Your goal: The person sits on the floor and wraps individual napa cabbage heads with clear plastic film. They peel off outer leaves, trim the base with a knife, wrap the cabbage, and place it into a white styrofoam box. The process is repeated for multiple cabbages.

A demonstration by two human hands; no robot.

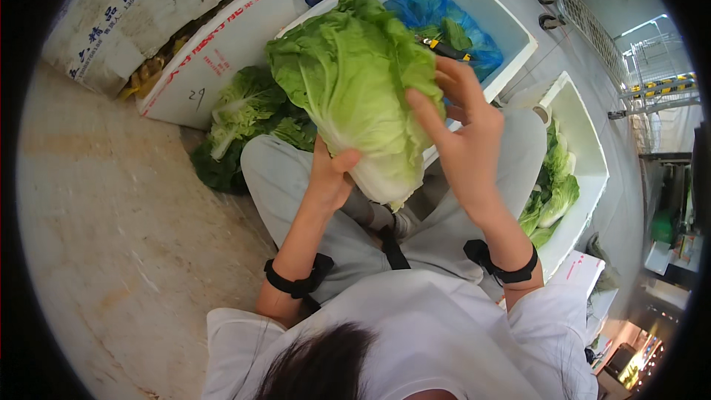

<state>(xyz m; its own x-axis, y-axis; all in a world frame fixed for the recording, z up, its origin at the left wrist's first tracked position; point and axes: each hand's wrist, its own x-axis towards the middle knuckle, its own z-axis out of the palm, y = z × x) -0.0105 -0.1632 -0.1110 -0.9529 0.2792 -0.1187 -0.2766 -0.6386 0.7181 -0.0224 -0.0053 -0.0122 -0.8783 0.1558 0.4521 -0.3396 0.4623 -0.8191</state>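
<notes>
- Cabbage [363,96]: held at the near side of the foam box [483,1] holding a blue bag [480,37].
- Left hand [331,180]: fingers grasp its base.
- Right hand [468,132]: fingers parted, lightly against outer leaves.
- Slack left grip could drop it; rough pulling, tear leaves.

Grey tiled floor [622,178], wire mesh cart [592,30].
Both right of the right hand [468,133]; scuffed tan surface [118,252] left of the left hand [332,178].
</notes>
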